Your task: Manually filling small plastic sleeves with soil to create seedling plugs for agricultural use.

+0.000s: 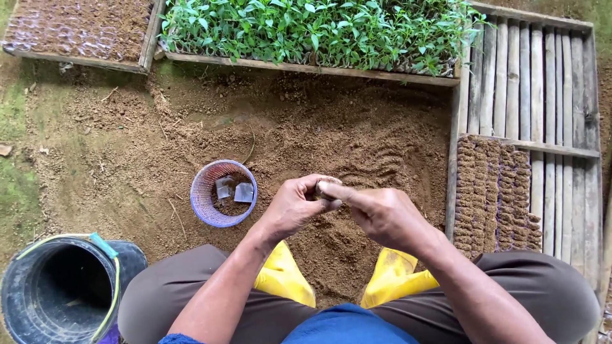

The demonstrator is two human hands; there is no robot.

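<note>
My left hand (294,205) and my right hand (376,213) meet in front of me over a heap of loose brown soil (357,146). Between their fingertips they hold a small soil-filled bag (320,188), mostly hidden by the fingers. The left hand wraps around it from the left, and the right hand's thumb and fingers press on its top. Both hands sit above my knees and yellow boots (284,277).
A small lilac mesh basket (205,197) with soil and plastic bits stands left of the hands. A black bucket (60,290) is at lower left. A bamboo tray (542,76) on the right holds rows of filled bags (494,191). Green seedlings (312,28) grow at the top.
</note>
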